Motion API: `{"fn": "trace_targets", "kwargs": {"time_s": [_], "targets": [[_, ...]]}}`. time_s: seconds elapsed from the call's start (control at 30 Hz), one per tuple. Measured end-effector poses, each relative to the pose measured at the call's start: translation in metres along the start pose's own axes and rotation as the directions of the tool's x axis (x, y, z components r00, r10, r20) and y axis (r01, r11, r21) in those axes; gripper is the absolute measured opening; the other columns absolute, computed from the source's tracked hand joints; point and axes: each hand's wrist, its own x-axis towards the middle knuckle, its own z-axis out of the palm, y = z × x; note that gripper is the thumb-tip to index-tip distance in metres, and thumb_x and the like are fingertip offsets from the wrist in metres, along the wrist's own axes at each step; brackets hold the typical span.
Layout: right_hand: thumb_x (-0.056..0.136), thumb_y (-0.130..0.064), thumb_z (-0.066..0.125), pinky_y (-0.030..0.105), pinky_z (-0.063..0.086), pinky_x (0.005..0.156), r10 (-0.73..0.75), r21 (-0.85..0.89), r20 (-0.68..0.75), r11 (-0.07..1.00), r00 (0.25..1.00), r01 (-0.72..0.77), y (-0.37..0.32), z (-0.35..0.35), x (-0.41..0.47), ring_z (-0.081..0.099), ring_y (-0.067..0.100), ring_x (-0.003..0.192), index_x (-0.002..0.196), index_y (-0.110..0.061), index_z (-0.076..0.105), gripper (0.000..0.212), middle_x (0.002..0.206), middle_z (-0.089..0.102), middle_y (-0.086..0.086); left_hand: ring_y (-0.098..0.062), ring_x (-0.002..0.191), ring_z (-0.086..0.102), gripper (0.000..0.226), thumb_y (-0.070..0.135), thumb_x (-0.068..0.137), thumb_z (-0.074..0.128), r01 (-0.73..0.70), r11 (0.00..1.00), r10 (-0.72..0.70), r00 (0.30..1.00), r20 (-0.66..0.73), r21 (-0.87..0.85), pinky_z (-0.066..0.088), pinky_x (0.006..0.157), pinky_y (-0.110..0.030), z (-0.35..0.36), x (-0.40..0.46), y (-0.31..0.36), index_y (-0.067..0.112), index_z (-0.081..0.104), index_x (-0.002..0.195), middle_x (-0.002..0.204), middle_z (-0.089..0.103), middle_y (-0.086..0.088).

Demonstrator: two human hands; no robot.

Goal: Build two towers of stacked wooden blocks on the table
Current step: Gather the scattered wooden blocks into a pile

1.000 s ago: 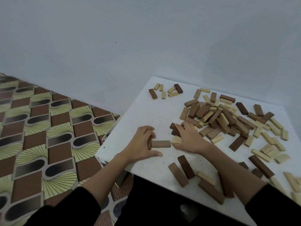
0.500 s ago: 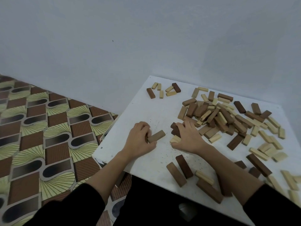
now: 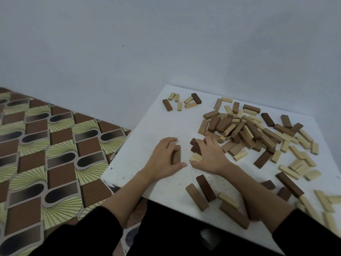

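My left hand [image 3: 163,157] grips a mid-brown wooden block [image 3: 176,156] on the white table [image 3: 147,145], its long side pointing away from me. Just to its right, my right hand [image 3: 210,156] is curled over a small cluster of a dark brown block [image 3: 194,146] and pale blocks [image 3: 195,157], fingers wrapped on them. A big loose pile of brown and pale blocks [image 3: 247,130] lies behind and to the right of that hand.
Several small blocks [image 3: 181,101] lie at the table's far left corner. Dark blocks [image 3: 201,194] lie near the front edge between my forearms, more pale ones [image 3: 299,167] at the right. The table's left edge drops to a patterned floor [image 3: 46,154]; a grey wall stands behind.
My left hand has turned the mid-brown block from lying crosswise to pointing away from me and brought it closer to the right hand's cluster. The right hand has stayed on its blocks.
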Motion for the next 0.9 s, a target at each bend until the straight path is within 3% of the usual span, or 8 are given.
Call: {"fn": "trace_targets", "kwargs": {"time_s": [0.1, 0.23, 0.3, 0.37, 0.5, 0.63, 0.73, 0.9], "targets": [[0.076, -0.052, 0.059, 0.037, 0.034, 0.097, -0.001, -0.001, -0.001, 1.0, 1.0, 0.001, 0.001, 0.0, 0.0, 0.034, 0.028, 0.115, 0.137, -0.014, 0.032, 0.076, 0.126, 0.037, 0.011, -0.007, 0.127, 0.029, 0.055, 0.063, 0.081, 0.054, 0.051, 0.996, -0.05, 0.999, 0.017, -0.078, 0.029, 0.103, -0.025, -0.004, -0.002, 0.003, 0.016, 0.053, 0.11, 0.141, 0.039, 0.003], [0.077, -0.052, 0.059, 0.038, 0.034, 0.098, 0.0, -0.006, 0.018, 1.0, 1.0, 0.0, 0.001, -0.001, 0.0, 0.034, 0.028, 0.116, 0.137, -0.014, 0.032, 0.076, 0.128, 0.037, 0.012, 0.001, 0.124, 0.029, 0.032, 0.023, 0.095, 0.033, 0.018, 0.97, -0.007, 0.999, 0.047, -0.243, 0.024, 0.105, -0.013, -0.015, -0.003, -0.007, 0.015, 0.055, 0.118, 0.14, 0.043, -0.001], [0.077, -0.052, 0.06, 0.038, 0.035, 0.099, -0.005, -0.008, 0.019, 1.0, 1.0, 0.005, 0.001, -0.002, 0.0, 0.034, 0.028, 0.117, 0.137, -0.014, 0.032, 0.076, 0.128, 0.036, 0.012, -0.008, 0.125, 0.037, 0.039, 0.008, 0.088, 0.034, 0.07, 0.957, -0.05, 0.996, 0.077, -0.282, 0.03, 0.107, -0.021, -0.025, 0.002, -0.012, 0.013, 0.06, 0.116, 0.137, 0.049, -0.005], [0.077, -0.051, 0.061, 0.038, 0.035, 0.099, -0.007, -0.006, 0.023, 1.0, 1.0, 0.007, 0.001, -0.002, 0.0, 0.034, 0.028, 0.117, 0.136, -0.014, 0.032, 0.076, 0.129, 0.037, 0.012, -0.022, 0.129, 0.039, 0.036, -0.003, 0.085, 0.05, 0.006, 0.986, 0.011, 0.995, 0.099, -0.164, 0.035, 0.108, -0.037, -0.033, 0.009, -0.017, 0.012, 0.064, 0.115, 0.137, 0.049, -0.008], [0.077, -0.052, 0.06, 0.039, 0.035, 0.1, -0.005, -0.001, 0.026, 1.0, 1.0, 0.005, 0.0, -0.003, 0.0, 0.034, 0.028, 0.118, 0.136, -0.014, 0.033, 0.075, 0.129, 0.036, 0.011, -0.023, 0.141, 0.015, 0.069, 0.011, 0.079, 0.073, -0.208, 0.974, 0.153, 0.901, 0.405, 0.094, 0.024, 0.11, -0.037, -0.045, 0.014, -0.02, 0.028, 0.043, 0.139, 0.157, 0.019, 0.003], [0.077, -0.051, 0.06, 0.037, 0.035, 0.099, -0.007, 0.0, 0.027, 1.0, 1.0, 0.007, 0.0, -0.004, 0.0, 0.034, 0.028, 0.117, 0.137, -0.014, 0.032, 0.076, 0.128, 0.037, 0.011, -0.027, 0.143, 0.012, 0.07, 0.025, 0.077, 0.071, -0.332, 0.923, 0.196, 0.841, 0.505, 0.196, 0.02, 0.115, -0.047, -0.046, 0.02, -0.016, 0.03, 0.041, 0.14, 0.158, 0.016, 0.004], [0.077, -0.052, 0.061, 0.036, 0.035, 0.099, -0.01, -0.01, 0.032, 1.0, 0.999, 0.01, 0.001, -0.004, 0.001, 0.034, 0.028, 0.117, 0.138, -0.013, 0.031, 0.078, 0.128, 0.037, 0.012, -0.025, 0.143, 0.011, 0.073, 0.034, 0.074, 0.073, -0.26, 0.929, 0.081, 0.836, 0.542, 0.262, 0.017, 0.114, -0.049, -0.051, 0.028, -0.018, 0.028, 0.039, 0.139, 0.156, 0.019, 0.005], [0.078, -0.057, 0.06, 0.04, 0.03, 0.105, -0.029, 0.02, 0.012, 0.999, 0.999, 0.029, 0.003, -0.004, -0.001, 0.031, 0.03, 0.126, 0.143, -0.011, 0.02, 0.089, 0.139, 0.033, 0.013, -0.022, 0.127, 0.031, 0.073, 0.038, 0.069, 0.074, -0.128, 0.936, -0.042, 0.884, 0.465, 0.328, 0.018, 0.108, -0.036, -0.059, 0.033, -0.024, 0.017, 0.043, 0.132, 0.137, 0.037, -0.002]]}}
